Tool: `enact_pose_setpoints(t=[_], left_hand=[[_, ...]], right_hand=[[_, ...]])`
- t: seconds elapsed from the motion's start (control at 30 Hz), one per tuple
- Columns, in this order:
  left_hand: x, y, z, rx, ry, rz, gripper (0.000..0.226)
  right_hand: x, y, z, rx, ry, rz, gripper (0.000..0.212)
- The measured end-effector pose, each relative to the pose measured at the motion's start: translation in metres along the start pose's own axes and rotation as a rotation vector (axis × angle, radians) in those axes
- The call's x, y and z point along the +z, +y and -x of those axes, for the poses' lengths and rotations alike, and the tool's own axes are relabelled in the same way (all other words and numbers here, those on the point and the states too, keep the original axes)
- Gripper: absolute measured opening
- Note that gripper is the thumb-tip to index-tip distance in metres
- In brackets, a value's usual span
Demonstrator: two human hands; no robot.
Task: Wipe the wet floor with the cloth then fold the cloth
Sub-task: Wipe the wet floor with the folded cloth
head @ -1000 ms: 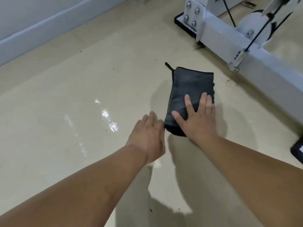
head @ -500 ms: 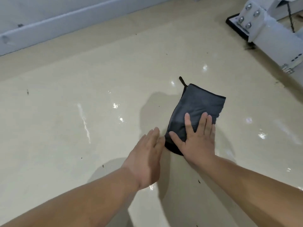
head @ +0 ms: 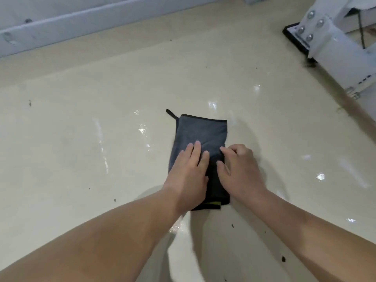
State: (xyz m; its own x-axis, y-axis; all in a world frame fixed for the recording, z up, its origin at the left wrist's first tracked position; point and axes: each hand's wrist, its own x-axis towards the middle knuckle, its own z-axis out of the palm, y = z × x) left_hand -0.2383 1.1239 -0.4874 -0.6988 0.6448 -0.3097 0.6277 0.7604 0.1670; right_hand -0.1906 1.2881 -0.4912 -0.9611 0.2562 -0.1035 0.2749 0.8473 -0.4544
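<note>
While the soft, folded dark grey cloth (head: 201, 133) lies as a narrow black-edged rectangle on the glossy beige floor (head: 81, 149) at mid-scene, the left hand (head: 187, 176) presses flat on its near left part, fingers straight. The right hand (head: 240, 171) meets its right edge with bent fingers; whether they pinch the fabric cannot be told. A white bolted metal frame (head: 335, 43) stands far right.

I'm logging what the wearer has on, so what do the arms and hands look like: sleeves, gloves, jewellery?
The left forearm and right forearm are bare to the frame edge, no sleeve in view. The left hand and right hand are ungloved; no watch, band or ring shows on the visible wrists and fingers.
</note>
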Motion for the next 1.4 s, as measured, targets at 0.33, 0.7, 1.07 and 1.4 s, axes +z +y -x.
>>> enact_pose_setpoints(t=[0.33, 0.7, 1.07, 1.4], left_hand=[[0.019, -0.009, -0.036, -0.106, -0.154, -0.003, 0.078], [0.018, -0.064, 0.079, -0.111, -0.366, 0.074, 0.071], [-0.025, -0.126, 0.018, -0.228, -0.39, 0.122, 0.081], [0.035, -0.139, 0.049, -0.049, 0.025, -0.007, 0.076]], right_hand=[[-0.033, 0.022, -0.015, 0.097, -0.136, 0.005, 0.028], [0.02, -0.1, -0.044, 0.068, -0.258, -0.205, 0.016], [0.004, -0.142, -0.022, 0.0, -0.502, -0.053, 0.037], [-0.001, -0.167, -0.019, 0.131, -0.468, 0.233, 0.037]])
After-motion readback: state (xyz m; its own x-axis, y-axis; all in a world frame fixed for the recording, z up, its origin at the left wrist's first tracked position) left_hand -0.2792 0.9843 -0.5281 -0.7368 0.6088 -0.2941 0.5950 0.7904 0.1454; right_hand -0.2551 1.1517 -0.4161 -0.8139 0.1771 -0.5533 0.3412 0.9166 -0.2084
